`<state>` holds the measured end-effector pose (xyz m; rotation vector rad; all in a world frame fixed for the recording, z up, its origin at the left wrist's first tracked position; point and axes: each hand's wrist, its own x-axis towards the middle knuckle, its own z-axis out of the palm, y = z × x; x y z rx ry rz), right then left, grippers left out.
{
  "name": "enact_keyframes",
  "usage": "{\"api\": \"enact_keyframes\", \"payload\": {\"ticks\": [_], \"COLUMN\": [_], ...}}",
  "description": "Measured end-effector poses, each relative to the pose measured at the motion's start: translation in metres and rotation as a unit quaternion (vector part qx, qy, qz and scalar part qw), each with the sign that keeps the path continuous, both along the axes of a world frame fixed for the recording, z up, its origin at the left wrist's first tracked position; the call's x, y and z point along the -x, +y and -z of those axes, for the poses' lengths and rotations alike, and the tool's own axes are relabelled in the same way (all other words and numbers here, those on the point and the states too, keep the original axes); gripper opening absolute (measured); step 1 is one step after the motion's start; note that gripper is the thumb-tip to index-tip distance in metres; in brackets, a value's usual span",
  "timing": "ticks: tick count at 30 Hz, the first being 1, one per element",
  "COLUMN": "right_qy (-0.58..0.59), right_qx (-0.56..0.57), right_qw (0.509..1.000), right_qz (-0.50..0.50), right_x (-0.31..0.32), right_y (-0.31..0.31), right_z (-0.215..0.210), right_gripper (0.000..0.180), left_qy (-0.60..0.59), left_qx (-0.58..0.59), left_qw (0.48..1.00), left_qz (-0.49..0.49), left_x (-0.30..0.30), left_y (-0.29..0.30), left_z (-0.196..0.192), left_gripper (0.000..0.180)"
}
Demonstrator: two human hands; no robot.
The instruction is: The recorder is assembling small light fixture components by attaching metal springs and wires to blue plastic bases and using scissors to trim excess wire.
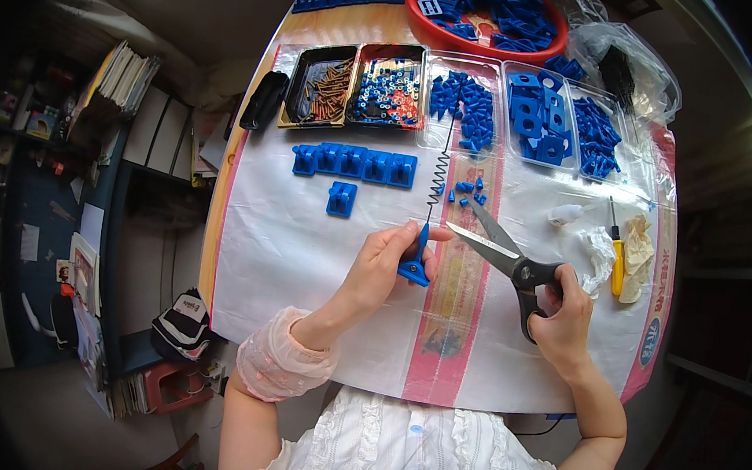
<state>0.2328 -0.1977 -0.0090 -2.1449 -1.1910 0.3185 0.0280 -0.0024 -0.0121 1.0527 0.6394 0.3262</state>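
Observation:
My left hand point(372, 266) pinches a blue plastic piece point(413, 271) with a wide foot and a narrow stem. From the top of the stem rises a thin black wire spring point(439, 176), its zigzag coil stretching up toward a clear tray. My right hand point(567, 330) grips black-handled scissors point(505, 256) by the loops. Their blades stand apart, tips pointing left, just right of the blue piece and not touching it. Beyond the blades lie several small blue cones point(466, 192). A row of blue square-based parts point(353, 163) sits at the left, with a single one point(341, 199) below it.
Along the far side stand a black tray of screws point(326, 85), a tray of nuts point(389, 90), a clear tray of cones point(463, 109) and a tray of blue plates point(540, 115). Behind is a red basin point(444, 39). A yellow screwdriver point(618, 267) lies right.

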Motion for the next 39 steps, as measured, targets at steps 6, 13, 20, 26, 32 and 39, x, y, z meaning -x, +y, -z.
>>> {"api": "enact_keyframes", "payload": {"ticks": [6, 13, 20, 26, 32, 39], "right_qy": [-0.004, -0.048, -0.169, -0.242, -0.229, -0.08], "right_qx": [-0.003, -0.005, -0.042, -0.077, -0.086, -0.048], "right_qw": [1.0, 0.999, 0.984, 0.966, 0.969, 0.996], "right_qz": [0.002, -0.006, -0.047, -0.049, -0.046, -0.008], "right_x": [0.0, 0.002, 0.005, 0.004, 0.003, 0.001], "right_y": [0.0, 0.001, 0.0, -0.003, -0.003, -0.003], "right_z": [0.001, 0.001, 0.002, 0.003, 0.001, 0.001], "right_gripper": [0.037, 0.038, 0.041, 0.041, 0.04, 0.039], "left_qy": [0.001, -0.018, 0.028, -0.004, -0.02, -0.014], "left_qx": [0.003, 0.005, -0.053, 0.004, 0.029, -0.007], "left_qw": [1.0, 1.0, 0.998, 1.0, 0.998, 1.0], "left_qz": [0.004, 0.002, 0.005, -0.005, -0.058, -0.021], "left_x": [0.001, 0.001, -0.002, 0.003, 0.001, 0.002], "left_y": [0.003, 0.001, -0.004, 0.003, 0.002, 0.006], "left_z": [0.0, 0.003, -0.006, 0.0, 0.0, 0.006], "left_gripper": [0.049, 0.042, 0.025, 0.029, 0.032, 0.043]}}
